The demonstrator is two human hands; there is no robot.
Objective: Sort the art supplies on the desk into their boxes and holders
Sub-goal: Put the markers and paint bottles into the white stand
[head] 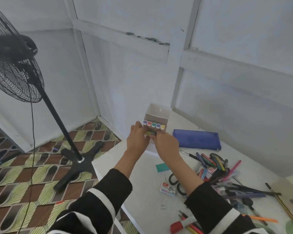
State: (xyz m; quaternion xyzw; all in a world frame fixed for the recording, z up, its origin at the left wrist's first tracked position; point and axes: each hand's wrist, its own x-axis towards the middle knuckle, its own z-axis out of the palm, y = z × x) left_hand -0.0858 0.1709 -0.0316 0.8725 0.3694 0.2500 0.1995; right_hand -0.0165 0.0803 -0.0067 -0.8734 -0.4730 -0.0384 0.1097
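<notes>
As left hand (138, 137) and right hand (166, 144) are pinching paint pots (148, 133) inside the box (157, 114), these are seeming light, slippery; their sides are offering hold.

A black long-sleeved top covers the 2 arms, its left sleeve (112, 186) and right sleeve (208, 200) crossed by broad white bands, with the left hand (138, 137) and right hand (167, 143) bare.

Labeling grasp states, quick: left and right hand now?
Left hand: grips the paint box at its left edge.
Right hand: fingertips on a front-row pot; grip cannot be told.
</notes>
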